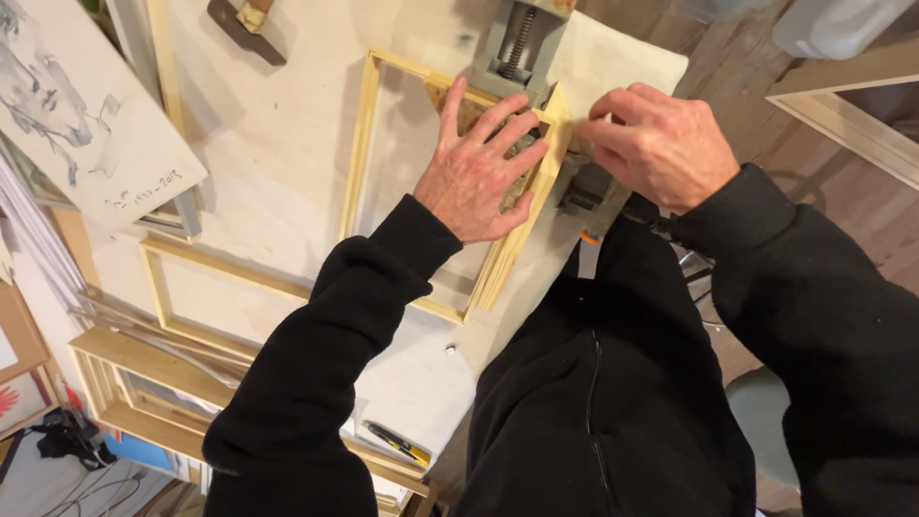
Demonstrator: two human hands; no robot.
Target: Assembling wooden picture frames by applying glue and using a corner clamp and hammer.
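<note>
At the grey corner clamp (522, 43) | wooden frame (359, 153) corner seated below it (joint unfinished) | left hand (479, 168) flat, fingers spread on frame | right hand (651, 144) pinching frame's corner edge beside clamp.

I have a single view, from the head camera, looking steeply down from above and close over the pale, off-white worktop (278, 144). Its near edge runs along my black-sleeved arms, and the hands sit close beneath the lens. No second view overlaps it.
</note>
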